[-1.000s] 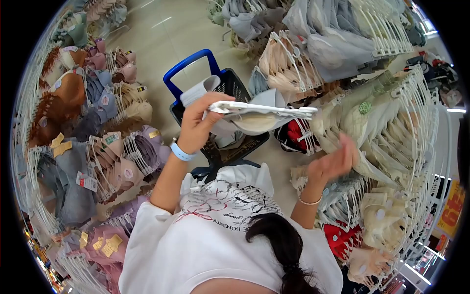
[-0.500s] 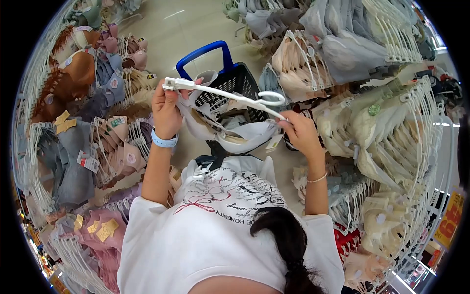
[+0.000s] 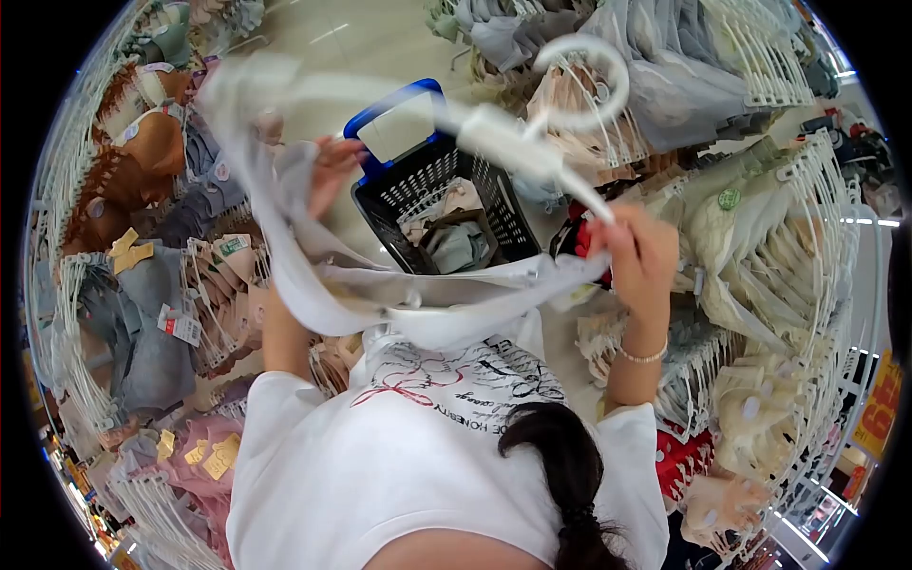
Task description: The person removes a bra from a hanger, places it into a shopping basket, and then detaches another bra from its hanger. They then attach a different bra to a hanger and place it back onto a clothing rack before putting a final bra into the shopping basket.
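One white hanger (image 3: 499, 139) pinched in right grip (image 3: 642, 252), left grip (image 3: 334, 173) unclenched, one pale bra (image 3: 446, 328), one basket (image 3: 510, 207)

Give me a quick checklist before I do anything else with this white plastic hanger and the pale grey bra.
1. Right hand gripping the white plastic hanger with a curled hook: ok, fingers closed at one end.
2. Left hand gripping the hanger: not ok, it is apart from it.
3. Left hand holding the pale grey bra: cannot tell, fabric covers part of the hand.
4. Hanger steady: not ok, it looks motion-blurred.
5. Bra secured at the hanger's far end: cannot tell, too blurred.
6. Black perforated basket with a blue handle upright: ok, pale items inside.
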The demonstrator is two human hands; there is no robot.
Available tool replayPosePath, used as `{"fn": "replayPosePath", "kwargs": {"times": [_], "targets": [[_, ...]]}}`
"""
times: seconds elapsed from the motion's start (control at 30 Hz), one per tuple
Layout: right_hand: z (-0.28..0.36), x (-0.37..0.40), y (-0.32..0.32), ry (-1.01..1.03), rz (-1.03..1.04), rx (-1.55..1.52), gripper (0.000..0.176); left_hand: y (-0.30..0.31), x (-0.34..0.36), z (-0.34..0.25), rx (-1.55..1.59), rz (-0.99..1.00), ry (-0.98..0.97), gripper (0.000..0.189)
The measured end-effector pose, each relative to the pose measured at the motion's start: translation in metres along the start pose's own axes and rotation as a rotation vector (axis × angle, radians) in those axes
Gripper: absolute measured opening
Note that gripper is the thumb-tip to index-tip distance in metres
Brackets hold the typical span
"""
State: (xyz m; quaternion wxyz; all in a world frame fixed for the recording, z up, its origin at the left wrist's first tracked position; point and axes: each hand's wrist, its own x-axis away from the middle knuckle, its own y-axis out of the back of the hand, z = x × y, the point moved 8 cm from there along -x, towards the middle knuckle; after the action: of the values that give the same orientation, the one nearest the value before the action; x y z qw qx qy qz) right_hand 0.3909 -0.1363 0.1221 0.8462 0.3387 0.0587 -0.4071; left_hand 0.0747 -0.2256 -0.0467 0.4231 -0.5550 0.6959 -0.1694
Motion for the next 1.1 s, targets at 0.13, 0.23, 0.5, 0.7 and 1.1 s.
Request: {"fn": "replayPosePath", "kwargs": {"times": [0.13, 0.23, 0.5, 0.7, 1.1], "targets": [[-0.074, -0.021, -0.015, -0.245, -0.085, -0.213, 0.019, -0.092, -0.043, 0.079, 0.178, 0.145, -0.013, 0.051], [-0.142, -0.02, -0.021, -0.442, -0.105, -0.329, 0.022, -0.14, -0.044, 0.107, 0.615, 0.017, 0.166, 0.051], [-0.213, 0.007, -0.037, -0.484, -0.088, -0.195, 0.026, -0.082, -0.046, 0.14, 0.682, -0.363, 0.076, 0.038], [-0.197, -0.008, -0.058, -0.398, 0.041, -0.087, 0.017, -0.063, -0.045, 0.141, 0.743, -0.218, -0.05, 0.034], [-0.144, -0.111, -0.039, -0.142, -0.344, 0.256, 0.01, 0.122, 0.08, 0.143, 0.299, -1.133, 0.315, 0.031]]}}
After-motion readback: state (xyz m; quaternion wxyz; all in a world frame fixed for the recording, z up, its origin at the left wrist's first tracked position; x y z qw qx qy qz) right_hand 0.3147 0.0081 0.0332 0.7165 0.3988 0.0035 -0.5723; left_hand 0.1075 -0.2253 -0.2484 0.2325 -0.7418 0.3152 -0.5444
